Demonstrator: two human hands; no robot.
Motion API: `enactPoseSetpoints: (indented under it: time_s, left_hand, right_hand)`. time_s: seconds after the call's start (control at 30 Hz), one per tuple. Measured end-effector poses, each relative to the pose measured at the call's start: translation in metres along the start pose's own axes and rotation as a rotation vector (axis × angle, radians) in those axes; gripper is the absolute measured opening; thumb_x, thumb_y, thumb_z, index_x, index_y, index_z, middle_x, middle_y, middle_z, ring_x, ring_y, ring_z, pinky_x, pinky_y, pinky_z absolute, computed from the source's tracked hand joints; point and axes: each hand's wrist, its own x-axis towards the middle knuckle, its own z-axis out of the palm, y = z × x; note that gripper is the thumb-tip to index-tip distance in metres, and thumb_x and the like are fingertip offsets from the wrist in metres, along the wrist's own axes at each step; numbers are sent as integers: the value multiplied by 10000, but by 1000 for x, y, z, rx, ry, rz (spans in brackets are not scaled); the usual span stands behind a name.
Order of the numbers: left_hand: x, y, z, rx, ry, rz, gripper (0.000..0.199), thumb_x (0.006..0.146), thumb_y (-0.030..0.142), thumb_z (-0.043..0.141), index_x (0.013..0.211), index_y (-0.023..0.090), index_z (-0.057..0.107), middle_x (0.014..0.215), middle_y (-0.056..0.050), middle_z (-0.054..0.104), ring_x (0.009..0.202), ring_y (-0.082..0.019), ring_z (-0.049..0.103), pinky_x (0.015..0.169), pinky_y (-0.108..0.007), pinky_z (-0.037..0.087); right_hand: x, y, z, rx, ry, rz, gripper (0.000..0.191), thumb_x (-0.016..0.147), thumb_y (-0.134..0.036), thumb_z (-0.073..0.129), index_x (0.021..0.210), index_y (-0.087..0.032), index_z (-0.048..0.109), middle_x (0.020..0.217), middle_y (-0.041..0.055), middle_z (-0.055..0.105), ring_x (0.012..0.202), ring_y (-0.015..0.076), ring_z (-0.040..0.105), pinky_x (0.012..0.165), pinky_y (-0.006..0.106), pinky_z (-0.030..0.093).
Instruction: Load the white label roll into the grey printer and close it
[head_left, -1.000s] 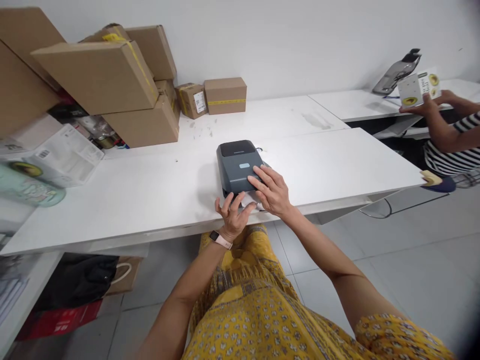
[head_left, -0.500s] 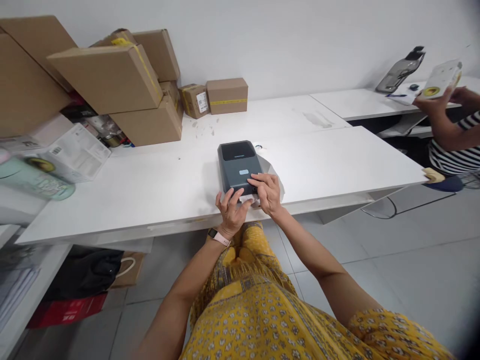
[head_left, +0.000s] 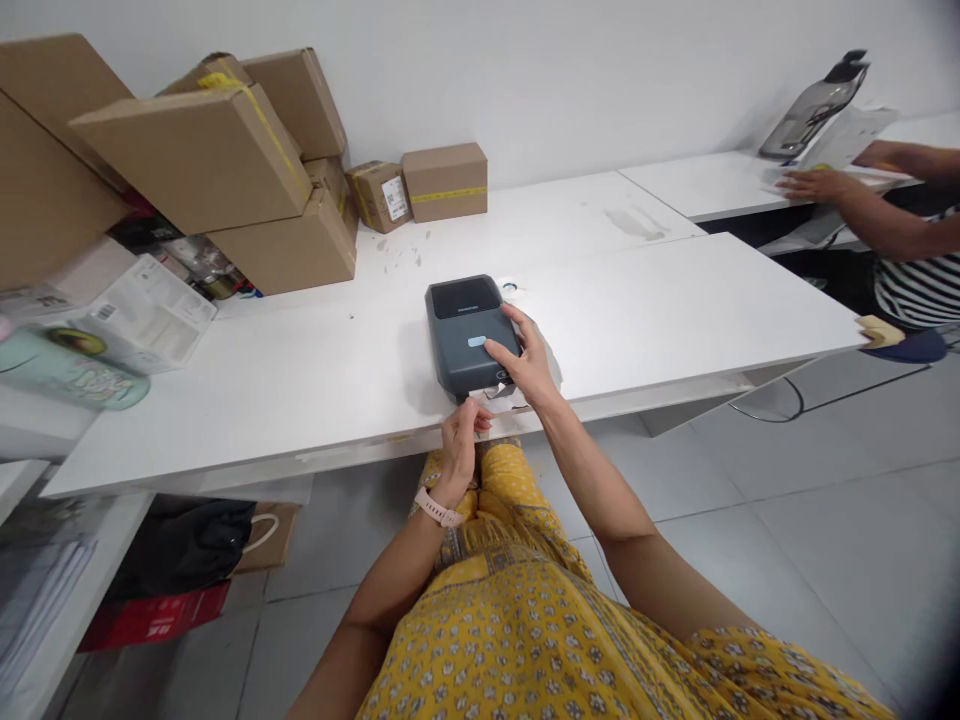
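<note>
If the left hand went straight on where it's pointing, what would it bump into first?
Probably the torn white paper at the front of the dark grey device. The left hand is very near both, so it's hard to tell whether it might meet the device's front edge first.

Beyond the far edge of the white table (head_left: 660, 310), a plain white wall (head_left: 562, 80) under soft light. Past the far right corner, a second table (head_left: 697, 185), also white. By the near right corner, a dark blue seat (head_left: 911, 348). Beneath the near edge, toward the right, a pale panel (head_left: 690, 408); lower, grey tiled floor (head_left: 840, 520). Below the near left corner, a white shelf (head_left: 112, 550).
</note>
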Motion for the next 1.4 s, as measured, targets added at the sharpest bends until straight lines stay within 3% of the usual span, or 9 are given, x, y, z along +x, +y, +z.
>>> enactPoseSetpoints:
  time_s: [0.13,0.23,0.4,0.63,0.7,0.8,1.0,1.2,1.4]
  left_hand:
    - [5,-2,-7,-31,90,-104,554,933,649,537,675,183,690,670,-53,719,602,-157,641,660,-296,529]
    - [7,1,-11,-48,113,-94,473,908,605,602,781,167,728,811,-71,787,636,-155,671,673,-292,539]
    - [15,22,3,-145,-158,-186,404,796,546,758,824,143,763,911,-122,824,732,-188,732,748,-314,566]
    - [25,43,14,-248,-373,-395,281,886,393,671,830,131,756,820,-122,818,637,-161,714,701,-301,574]
    - [25,41,12,-247,-406,-394,274,894,395,673,840,137,749,842,-123,823,653,-161,722,712,-297,577]
    - [23,36,9,-224,-426,-325,310,916,432,689,814,142,734,842,-122,823,662,-153,720,735,-290,573]
    - [19,26,9,-215,-444,-252,449,959,532,662,721,151,680,774,-114,806,645,-153,710,781,-307,567]
    - [19,23,9,-215,-437,-237,447,987,504,629,721,148,683,772,-110,807,634,-156,709,809,-332,567]
    - [17,25,9,-208,-423,-252,448,1025,448,587,711,145,689,766,-114,802,630,-155,700,805,-333,558]
  right_hand:
    - [0,2,2,-79,1,-63,632,983,-554,603,1548,-303,469,1658,108,459,1538,270,436,1223,495,443]
    - [1,0,1,-115,8,-89,611,987,-533,610,1541,-310,478,1670,106,449,1545,270,430,1246,509,415]
    - [0,-1,2,-130,21,-68,577,992,-554,600,1505,-308,504,1671,106,443,1556,258,414,1267,527,389]
    - [3,-4,2,-238,9,-137,409,1008,-521,587,1344,-300,655,1638,74,503,1562,258,398,1285,556,347]
    - [4,-7,1,-284,-20,-192,341,1042,-500,522,1246,-306,714,1608,48,546,1563,244,397,1298,561,328]
    - [3,-11,-2,-341,-64,-251,403,1081,-498,414,1156,-304,760,1563,29,596,1547,224,423,1315,554,302]
    - [-6,-17,-5,-404,-53,-231,595,1094,-596,241,1194,-336,767,1602,-13,554,1597,265,325,1313,603,257]
    - [-6,-33,-6,-517,-114,-256,528,1088,-570,303,1154,-313,760,1596,1,569,1618,324,283,1297,673,181]
    - [2,-43,0,-591,-151,-297,417,1073,-534,410,957,-263,705,1564,34,605,1629,330,262,1311,679,96]
